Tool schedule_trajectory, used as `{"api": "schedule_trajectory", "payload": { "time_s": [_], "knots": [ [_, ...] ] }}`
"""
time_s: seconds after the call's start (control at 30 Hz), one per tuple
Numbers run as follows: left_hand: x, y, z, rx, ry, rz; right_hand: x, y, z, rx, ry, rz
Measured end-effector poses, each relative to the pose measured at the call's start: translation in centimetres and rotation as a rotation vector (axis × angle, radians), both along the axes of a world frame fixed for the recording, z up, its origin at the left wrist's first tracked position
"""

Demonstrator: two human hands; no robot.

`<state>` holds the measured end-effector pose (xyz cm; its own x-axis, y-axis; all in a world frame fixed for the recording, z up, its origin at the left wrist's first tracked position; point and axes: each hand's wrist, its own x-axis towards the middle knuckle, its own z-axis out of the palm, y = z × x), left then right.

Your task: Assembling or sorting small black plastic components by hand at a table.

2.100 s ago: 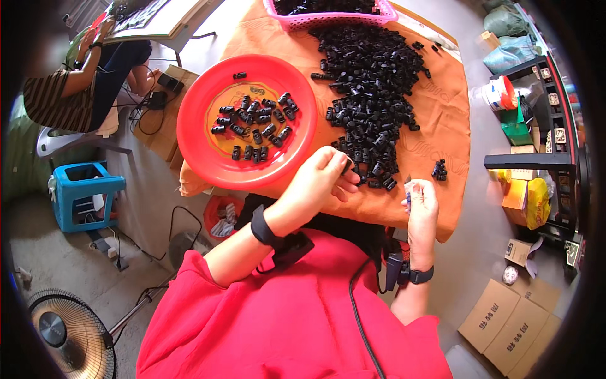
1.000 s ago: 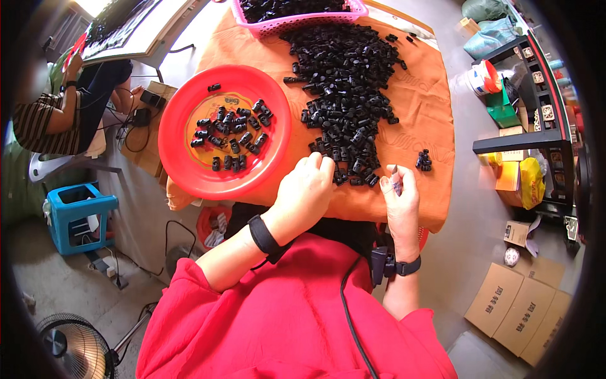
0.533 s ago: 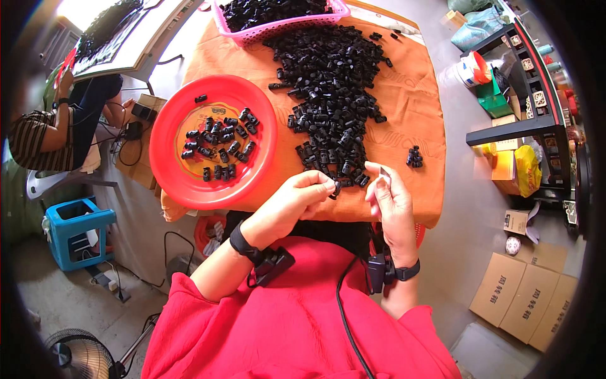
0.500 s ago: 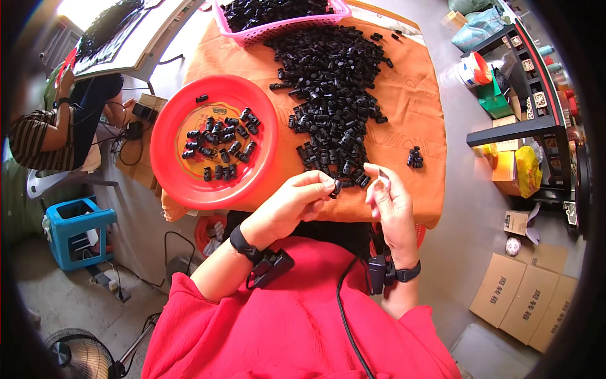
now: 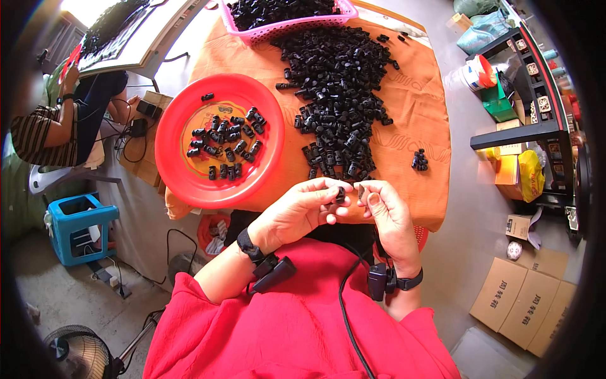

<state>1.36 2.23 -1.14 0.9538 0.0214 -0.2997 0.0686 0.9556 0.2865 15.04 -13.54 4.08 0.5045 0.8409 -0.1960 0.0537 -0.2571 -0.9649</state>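
Note:
My left hand pinches a small black plastic cord lock between thumb and fingers, near the table's front edge. Close beside it, my right hand is closed on a small, flat, dark piece that looks like a little blade; its exact kind is unclear. Beyond my hands a long heap of black cord locks spreads over the orange tablecloth. To the left, a round red plastic tray holds several more of them. A small cluster of cord locks sits apart on the right.
A pink basket filled with black pieces stands at the table's far edge. At left are a blue stool, a fan and a seated person. Cardboard boxes and a dark shelf frame stand on the right.
My hands have come closer together. The left has turned the cord lock up between its fingers, and the right has curled in, its small dark piece now visible. The view has shifted slightly.

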Motion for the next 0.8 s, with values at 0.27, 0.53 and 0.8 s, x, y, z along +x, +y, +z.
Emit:
{"api": "schedule_trajectory", "payload": {
  "time_s": [0.27,0.53,0.8],
  "knots": [
    [0.0,-0.3,0.5,0.031,0.086,0.010,-0.8,0.6,0.7,-0.053,0.033,-0.110],
    [-0.1,-0.9,0.2,0.074,0.065,-0.007,-1.0,0.5,-0.6,0.042,-0.177,-0.082],
    [-0.2,-1.1,0.3,0.059,0.014,-0.064,-1.2,0.8,-0.1,0.011,-0.102,-0.111]
  ]
}}
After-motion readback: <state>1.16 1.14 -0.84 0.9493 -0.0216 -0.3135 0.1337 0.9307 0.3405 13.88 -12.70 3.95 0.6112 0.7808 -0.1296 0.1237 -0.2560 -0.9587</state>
